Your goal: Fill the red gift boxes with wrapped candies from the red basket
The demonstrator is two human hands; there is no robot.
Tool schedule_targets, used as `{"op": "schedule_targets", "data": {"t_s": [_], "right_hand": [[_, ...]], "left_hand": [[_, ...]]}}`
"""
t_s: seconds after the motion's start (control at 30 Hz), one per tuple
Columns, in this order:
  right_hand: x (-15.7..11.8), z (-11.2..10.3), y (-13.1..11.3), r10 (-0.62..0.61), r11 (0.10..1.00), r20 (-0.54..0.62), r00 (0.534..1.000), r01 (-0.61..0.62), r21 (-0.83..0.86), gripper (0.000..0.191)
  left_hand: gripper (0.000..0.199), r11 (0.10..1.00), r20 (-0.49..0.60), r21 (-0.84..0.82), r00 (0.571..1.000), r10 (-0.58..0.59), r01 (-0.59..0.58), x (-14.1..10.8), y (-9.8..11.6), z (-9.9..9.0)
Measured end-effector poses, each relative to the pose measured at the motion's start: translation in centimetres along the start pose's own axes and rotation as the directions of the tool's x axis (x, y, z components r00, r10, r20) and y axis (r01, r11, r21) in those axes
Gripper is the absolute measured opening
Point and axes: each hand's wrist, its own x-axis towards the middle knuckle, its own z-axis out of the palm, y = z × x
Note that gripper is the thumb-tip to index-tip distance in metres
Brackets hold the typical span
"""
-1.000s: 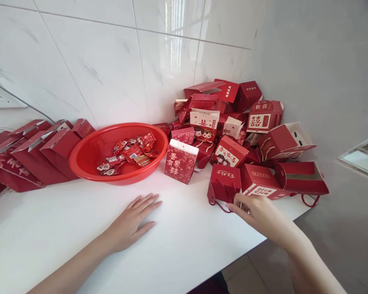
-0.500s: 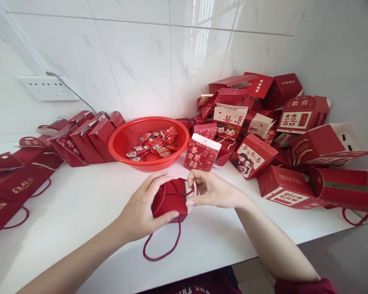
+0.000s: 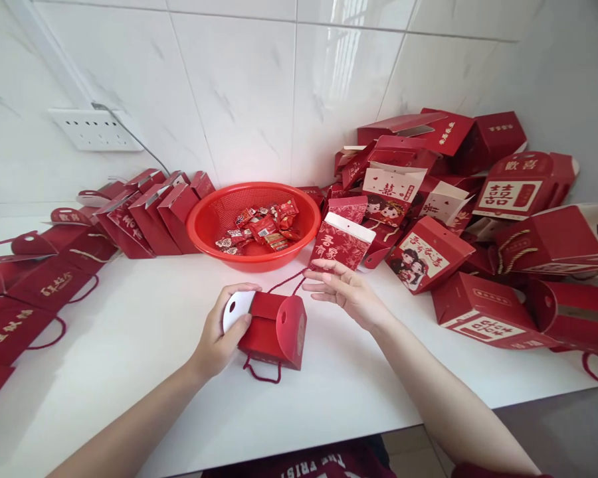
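Observation:
A small red gift box [image 3: 272, 328] stands on the table in front of me, its top panels folded over. My left hand [image 3: 225, 326] grips its left side, the thumb on a white-faced flap [image 3: 233, 309] with a round hole. On the box's right, a rounded red flap [image 3: 290, 325] with a hole stands up. One dark red cord handle [image 3: 264, 380] hangs at the near side. Another cord handle [image 3: 286, 282] rises from the far side toward my right hand [image 3: 341, 292], whose fingers are spread, their tips close to that loop; whether they touch it is unclear.
Behind the box sits a red plastic basket [image 3: 199, 240] with wrapped candies [image 3: 266, 226]. A patterned red box [image 3: 339, 242] stands beside it. Many red boxes [image 3: 431, 255] are heaped at the right, and rows of boxes [image 3: 50, 282] line the left. A socket panel [image 3: 96, 129] is on the wall.
The box has turned, so its rounded flap now faces right and the white-faced flap is at my left hand. My right fingers have come off the box and spread. The view shifted slightly.

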Motion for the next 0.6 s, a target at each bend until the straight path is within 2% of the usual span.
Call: {"op": "schedule_targets", "data": {"t_s": [0.07,0.13,0.2,0.27,0.33,0.43,0.5,0.6], "right_hand": [[-0.5,0.7,0.3,-0.138,0.977,-0.027,0.99,0.132,-0.167,0.04],[-1.3,1.6,0.4,-0.344,0.856,0.033,0.938,0.328,-0.399,0.038],[-2.2,2.4,0.2,-0.486,0.648,0.248,0.838,0.536,-0.54,0.041],[-2.8,2.8,-0.1,-0.517,0.467,0.456,0.725,0.685,-0.56,0.038],[-3.1,2.7,-0.4,-0.534,0.352,0.545,0.647,0.756,-0.552,0.024],[-3.0,2.4,-0.6,-0.576,0.295,0.526,0.626,0.759,-0.581,0.016],[-2.9,2.5,-0.5,-0.549,0.28,0.535,0.642,0.744,-0.606,0.03],[-3.0,3.1,-0.1,-0.425,0.241,0.615,0.664,0.738,-0.63,0.057]], "left_hand": [[0.03,1.0,-0.009,-0.01,1.0,-0.004,0.004,-0.2,0.1,0.3],[0.031,1.0,-0.007,-0.016,1.0,-0.007,0.007,-0.3,0.3,0.6],[0.032,1.0,-0.004,-0.01,1.0,0.002,-0.002,-0.4,0.4,0.9],[0.031,1.0,-0.025,0.008,1.0,0.016,-0.016,-0.4,0.3,0.9],[0.027,0.999,-0.07,0.011,0.997,0.035,-0.035,-0.4,0.0,0.9],[0.026,0.998,-0.119,-0.005,0.991,0.067,-0.069,-0.2,-0.5,0.8],[0.028,0.995,-0.108,0.006,0.989,0.096,-0.096,-0.2,-0.8,0.8],[0.031,0.99,-0.071,0.033,0.988,0.136,-0.134,-0.2,-0.9,0.9]]}}
